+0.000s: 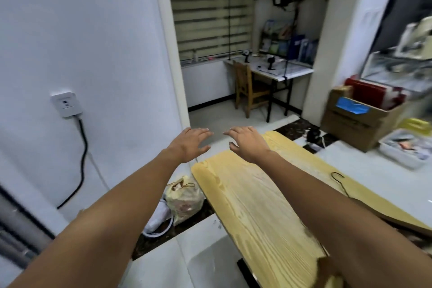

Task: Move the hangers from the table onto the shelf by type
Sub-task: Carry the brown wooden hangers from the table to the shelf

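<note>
Left hand (189, 145) and right hand (247, 145) hover over the far end of the table (257, 206), each grip apart and empty. A thin dark hanger (340, 182) lies on the table by the right forearm (partly hidden). It probably needs picking up next, then a shelf must be found.

Pale yellow with wavy wood grain on the tabletop (257, 206); thin black for the wire hanger (339, 180) near its right edge. White on the wall (81, 30) and socket (66, 104), black for its cable (83, 159). Beige and grey bands across the blind (205, 7). Brown cardboard box (357, 124) with a blue patch; red folders (374, 93) in it.
</note>
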Demonstrator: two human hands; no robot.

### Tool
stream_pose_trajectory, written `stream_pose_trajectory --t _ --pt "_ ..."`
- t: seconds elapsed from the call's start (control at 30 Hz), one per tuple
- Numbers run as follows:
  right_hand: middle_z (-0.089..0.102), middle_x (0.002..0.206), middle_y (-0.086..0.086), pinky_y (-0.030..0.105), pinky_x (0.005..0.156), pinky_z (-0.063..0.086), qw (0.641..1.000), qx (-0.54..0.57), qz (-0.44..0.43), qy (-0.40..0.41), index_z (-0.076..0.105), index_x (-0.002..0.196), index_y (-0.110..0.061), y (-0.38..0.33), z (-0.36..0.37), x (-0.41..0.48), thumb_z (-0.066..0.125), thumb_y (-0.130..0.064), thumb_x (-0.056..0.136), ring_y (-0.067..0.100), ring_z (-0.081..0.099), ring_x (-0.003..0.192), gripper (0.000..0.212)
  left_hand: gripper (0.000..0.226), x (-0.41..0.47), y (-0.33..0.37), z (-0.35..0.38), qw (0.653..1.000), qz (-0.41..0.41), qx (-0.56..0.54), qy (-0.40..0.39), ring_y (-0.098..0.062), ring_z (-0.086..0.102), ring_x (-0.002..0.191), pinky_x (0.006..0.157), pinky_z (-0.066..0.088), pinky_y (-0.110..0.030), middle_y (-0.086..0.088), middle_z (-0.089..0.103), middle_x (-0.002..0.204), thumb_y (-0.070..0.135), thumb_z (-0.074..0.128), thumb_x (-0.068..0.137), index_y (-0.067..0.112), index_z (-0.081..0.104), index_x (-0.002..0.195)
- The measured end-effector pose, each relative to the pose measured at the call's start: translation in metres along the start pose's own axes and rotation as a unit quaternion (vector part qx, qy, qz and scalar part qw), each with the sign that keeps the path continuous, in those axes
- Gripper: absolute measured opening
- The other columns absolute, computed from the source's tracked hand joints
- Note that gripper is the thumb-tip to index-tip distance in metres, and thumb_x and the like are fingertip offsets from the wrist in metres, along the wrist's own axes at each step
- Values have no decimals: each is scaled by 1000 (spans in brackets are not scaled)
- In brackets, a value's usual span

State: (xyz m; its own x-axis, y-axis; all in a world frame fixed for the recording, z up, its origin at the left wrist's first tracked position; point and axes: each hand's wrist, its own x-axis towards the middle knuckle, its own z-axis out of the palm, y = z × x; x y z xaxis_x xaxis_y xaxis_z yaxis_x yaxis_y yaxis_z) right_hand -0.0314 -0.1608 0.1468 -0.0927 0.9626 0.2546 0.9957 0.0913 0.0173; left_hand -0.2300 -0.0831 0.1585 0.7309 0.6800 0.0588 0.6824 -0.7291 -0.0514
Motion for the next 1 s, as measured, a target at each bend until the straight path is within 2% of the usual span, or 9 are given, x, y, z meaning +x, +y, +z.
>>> stream_pose_trajectory --t 0.4,0.63,1.0 --pt "47 144 1 36 107 29 979 -33 199 -12 42 141 -25 72 -14 -90 40 -31 99 22 45 128 43 54 75 97 6 980 197 -9 16 -13 23 143 118 7 -35 3 27 155 43 37 98 26 25 148" --pt "44 146 0 35 108 27 959 -54 277 -23 42 142 -25 79 -14 -136 39 -31 99 22 43 131 43 54 86 126 23 965 263 -2 11 -14 24 142 118 12 -34 2 26 156 44 37 98 26 26 148" --pt "46 143 2 37 108 29 915 -70 394 -56 42 140 -25 75 -17 -223 42 -31 97 24 45 129 43 54 81 187 45 935 354 -32 -4 -13 22 143 120 7 -35 3 25 156 42 37 99 26 24 149"
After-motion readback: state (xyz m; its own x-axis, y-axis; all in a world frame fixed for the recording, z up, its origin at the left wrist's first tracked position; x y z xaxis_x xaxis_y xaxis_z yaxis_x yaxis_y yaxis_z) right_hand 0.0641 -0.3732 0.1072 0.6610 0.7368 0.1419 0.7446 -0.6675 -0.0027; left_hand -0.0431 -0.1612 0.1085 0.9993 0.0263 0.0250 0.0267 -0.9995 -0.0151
